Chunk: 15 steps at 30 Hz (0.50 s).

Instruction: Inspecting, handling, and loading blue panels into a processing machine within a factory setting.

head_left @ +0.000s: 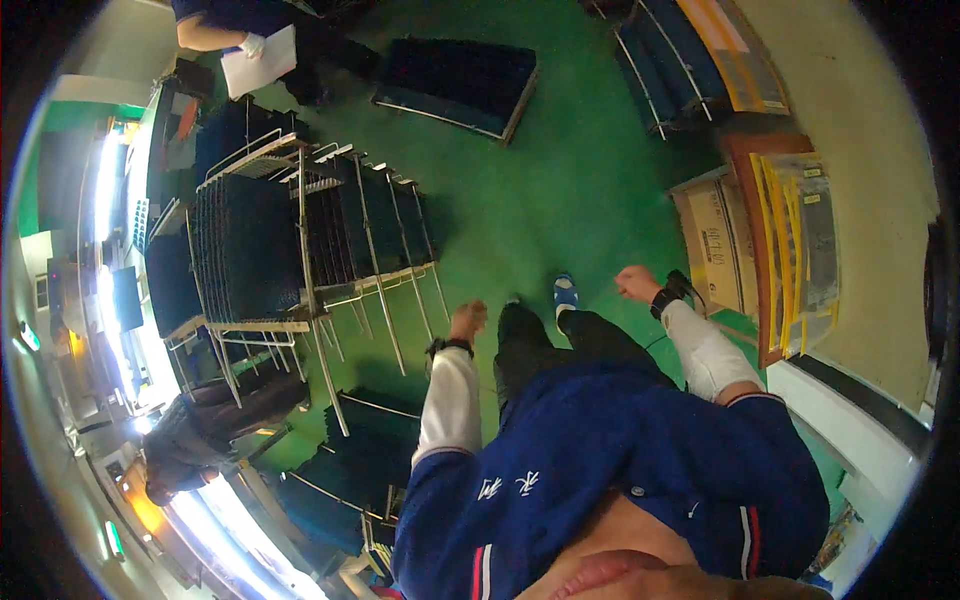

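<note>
Far left of the green floor (560, 190) stands a metal rack (300, 250) stacked with dark trays. Just right of that rack hangs the left hand (468, 320), curled into a loose fist and holding nothing. Further right, well clear of the rack and beside a cardboard box (715, 245), the right hand (636, 283) is curled and empty too.

A metal rack (300, 250) of dark trays on green floor (560, 170), a cardboard box (715, 245) well apart
</note>
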Each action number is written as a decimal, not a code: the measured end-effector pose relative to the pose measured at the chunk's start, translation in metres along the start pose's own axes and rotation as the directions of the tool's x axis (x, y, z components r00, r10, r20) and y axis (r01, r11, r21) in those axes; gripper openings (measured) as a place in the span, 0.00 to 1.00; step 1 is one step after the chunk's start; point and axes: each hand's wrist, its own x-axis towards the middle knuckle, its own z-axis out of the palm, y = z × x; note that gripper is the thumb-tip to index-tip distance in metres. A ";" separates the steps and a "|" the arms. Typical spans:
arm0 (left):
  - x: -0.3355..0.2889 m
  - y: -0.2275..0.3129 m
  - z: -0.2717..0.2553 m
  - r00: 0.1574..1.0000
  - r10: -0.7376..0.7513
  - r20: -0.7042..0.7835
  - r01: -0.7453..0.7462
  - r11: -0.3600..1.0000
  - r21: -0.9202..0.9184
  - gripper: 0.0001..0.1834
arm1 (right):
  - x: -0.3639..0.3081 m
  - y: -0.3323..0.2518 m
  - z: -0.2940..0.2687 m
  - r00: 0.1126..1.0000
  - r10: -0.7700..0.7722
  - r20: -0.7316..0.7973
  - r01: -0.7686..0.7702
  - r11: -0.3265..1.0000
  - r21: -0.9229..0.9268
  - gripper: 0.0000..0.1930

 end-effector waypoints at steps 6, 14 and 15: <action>0.150 0.174 -0.024 1.000 -0.010 -0.011 0.008 0.987 -0.163 0.13 | 0.049 -0.039 -0.024 0.978 0.090 0.189 -0.165 0.888 0.429 0.08; 0.374 0.231 -0.034 0.978 -0.129 0.166 0.194 0.857 -0.478 0.16 | 0.148 -0.124 -0.036 0.964 0.237 -0.119 -0.098 0.733 0.673 0.09; 0.396 0.242 -0.006 0.969 -0.224 0.104 0.246 0.825 -0.509 0.15 | 0.159 -0.112 -0.041 0.946 0.266 -0.185 -0.065 0.716 0.695 0.10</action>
